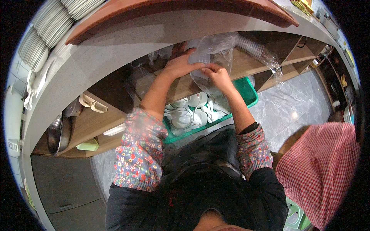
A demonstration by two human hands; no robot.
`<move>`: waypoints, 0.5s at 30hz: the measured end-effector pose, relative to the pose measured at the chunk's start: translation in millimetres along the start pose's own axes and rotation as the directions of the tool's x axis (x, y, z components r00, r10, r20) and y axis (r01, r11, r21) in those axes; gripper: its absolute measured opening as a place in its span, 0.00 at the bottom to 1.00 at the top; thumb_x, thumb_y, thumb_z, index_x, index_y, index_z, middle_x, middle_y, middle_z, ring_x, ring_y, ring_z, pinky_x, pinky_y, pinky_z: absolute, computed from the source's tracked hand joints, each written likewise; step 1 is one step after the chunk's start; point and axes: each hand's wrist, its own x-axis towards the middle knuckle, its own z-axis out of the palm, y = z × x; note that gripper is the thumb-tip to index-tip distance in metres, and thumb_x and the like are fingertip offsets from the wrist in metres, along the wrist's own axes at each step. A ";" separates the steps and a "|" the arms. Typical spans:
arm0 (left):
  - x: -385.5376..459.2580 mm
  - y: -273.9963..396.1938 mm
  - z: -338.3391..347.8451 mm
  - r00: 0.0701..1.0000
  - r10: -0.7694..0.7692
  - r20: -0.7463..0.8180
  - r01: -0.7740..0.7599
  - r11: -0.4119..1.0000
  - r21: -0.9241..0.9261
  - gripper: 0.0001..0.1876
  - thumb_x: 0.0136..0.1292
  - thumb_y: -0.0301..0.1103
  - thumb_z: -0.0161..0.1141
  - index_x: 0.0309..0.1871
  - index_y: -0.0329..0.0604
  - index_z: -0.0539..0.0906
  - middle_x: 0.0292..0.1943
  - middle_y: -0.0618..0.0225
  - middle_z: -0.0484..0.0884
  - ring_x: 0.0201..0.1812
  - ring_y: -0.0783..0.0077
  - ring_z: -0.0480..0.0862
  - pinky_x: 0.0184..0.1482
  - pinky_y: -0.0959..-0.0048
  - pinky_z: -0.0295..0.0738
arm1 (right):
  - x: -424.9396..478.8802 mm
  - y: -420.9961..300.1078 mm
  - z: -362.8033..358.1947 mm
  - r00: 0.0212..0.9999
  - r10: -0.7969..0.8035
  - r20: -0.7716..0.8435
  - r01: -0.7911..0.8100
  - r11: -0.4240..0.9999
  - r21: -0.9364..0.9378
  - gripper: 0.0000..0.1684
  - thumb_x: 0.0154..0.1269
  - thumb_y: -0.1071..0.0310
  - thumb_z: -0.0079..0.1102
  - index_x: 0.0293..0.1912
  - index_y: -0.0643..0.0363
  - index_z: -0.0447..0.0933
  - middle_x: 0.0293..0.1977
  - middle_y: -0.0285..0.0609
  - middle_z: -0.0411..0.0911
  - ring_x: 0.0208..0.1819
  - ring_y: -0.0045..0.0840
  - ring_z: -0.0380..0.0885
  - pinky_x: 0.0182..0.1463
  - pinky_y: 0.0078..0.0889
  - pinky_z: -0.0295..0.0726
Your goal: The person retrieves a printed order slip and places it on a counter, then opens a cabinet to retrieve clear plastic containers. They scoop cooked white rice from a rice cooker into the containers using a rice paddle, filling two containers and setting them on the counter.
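Under the counter, my left hand [179, 64] grips a clear plastic bag [212, 47], its thumb against a translucent stack [199, 55] inside. Some of its fingers go out of sight past the shelf contents. My right hand [217, 75] pinches the film of the same bag close to the left thumb; the fingertips almost meet. A sleeve of nested clear plastic cups [251, 47] lies on the wooden shelf [242, 65] just to the right. Beneath my forearms sits a green plastic basket [248, 92] holding white bowls [182, 118] and white soup spoons [212, 112].
Above is a grey countertop [115, 49] with a brown board [173, 7] and stacked white plates [53, 21]. Metal basins [56, 135] stand on the left shelf. At right, a red checked cloth [321, 170] hangs over something hidden, with a green plastic stool [294, 215] below.
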 end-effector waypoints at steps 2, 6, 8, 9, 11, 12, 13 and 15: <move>0.2 0.4 -0.8 1.000 -0.007 0.008 0.007 1.000 -0.010 0.41 0.48 0.61 0.60 0.64 0.48 0.68 0.71 0.55 0.48 0.71 0.49 0.46 0.70 0.59 0.47 | 0.0 3.8 -0.6 1.000 0.000 -0.018 0.001 0.997 0.076 0.14 0.61 0.65 0.59 0.43 0.65 0.78 0.36 0.39 0.80 0.37 0.18 0.74 0.43 0.23 0.74; 2.7 0.8 -0.9 0.999 -0.033 0.024 0.034 0.999 -0.003 0.40 0.49 0.60 0.59 0.65 0.51 0.67 0.72 0.57 0.47 0.72 0.52 0.44 0.70 0.59 0.47 | -4.9 6.8 -6.6 0.988 -0.131 -0.082 0.135 0.990 0.049 0.12 0.63 0.67 0.57 0.43 0.65 0.79 0.35 0.39 0.81 0.38 0.18 0.75 0.43 0.22 0.73; 1.4 5.4 0.5 0.999 -0.050 0.018 0.050 0.999 0.016 0.39 0.50 0.59 0.59 0.65 0.52 0.68 0.72 0.56 0.47 0.72 0.51 0.43 0.70 0.59 0.47 | -13.6 3.7 -8.5 0.971 -0.169 -0.169 0.177 0.984 0.031 0.11 0.64 0.68 0.56 0.42 0.64 0.79 0.33 0.39 0.81 0.37 0.18 0.75 0.42 0.22 0.74; -0.6 7.4 0.8 0.999 -0.046 0.009 0.045 0.999 0.028 0.38 0.51 0.57 0.59 0.64 0.52 0.68 0.72 0.56 0.46 0.72 0.50 0.43 0.70 0.58 0.48 | -19.3 0.3 -9.4 0.959 -0.188 -0.213 0.197 0.980 0.020 0.11 0.64 0.68 0.55 0.42 0.64 0.79 0.33 0.38 0.81 0.36 0.18 0.75 0.41 0.22 0.74; -2.1 2.9 3.7 0.999 -0.022 -0.047 0.026 0.996 0.090 0.36 0.52 0.53 0.60 0.64 0.52 0.68 0.72 0.55 0.47 0.72 0.48 0.43 0.70 0.58 0.49 | -31.5 -13.2 -13.1 0.946 -0.185 -0.267 0.203 0.978 0.039 0.11 0.63 0.68 0.56 0.41 0.64 0.79 0.32 0.38 0.80 0.34 0.19 0.76 0.40 0.22 0.74; -3.4 -7.2 10.6 0.996 -0.003 -0.090 0.015 0.990 0.139 0.35 0.52 0.51 0.61 0.64 0.52 0.68 0.71 0.54 0.47 0.72 0.47 0.43 0.70 0.57 0.49 | -37.1 -20.8 -13.6 0.939 -0.182 -0.292 0.205 0.977 0.049 0.10 0.62 0.68 0.57 0.41 0.63 0.79 0.31 0.38 0.80 0.33 0.19 0.76 0.39 0.23 0.74; -2.7 -15.7 18.5 0.991 0.018 -0.132 0.007 0.982 0.189 0.34 0.52 0.49 0.62 0.64 0.52 0.68 0.71 0.54 0.47 0.71 0.46 0.44 0.69 0.57 0.50 | -43.9 -30.1 -13.3 0.939 -0.189 -0.287 0.192 0.981 -0.019 0.10 0.62 0.68 0.58 0.41 0.63 0.79 0.31 0.39 0.80 0.33 0.19 0.76 0.38 0.23 0.74; -0.1 -7.2 21.6 0.988 0.006 -0.154 0.024 0.981 0.191 0.33 0.52 0.47 0.63 0.63 0.53 0.68 0.71 0.53 0.49 0.71 0.45 0.47 0.69 0.56 0.52 | -57.6 -45.4 -16.5 0.938 -0.190 -0.289 0.149 0.976 -0.159 0.10 0.60 0.67 0.59 0.40 0.62 0.79 0.29 0.40 0.80 0.31 0.20 0.76 0.36 0.23 0.74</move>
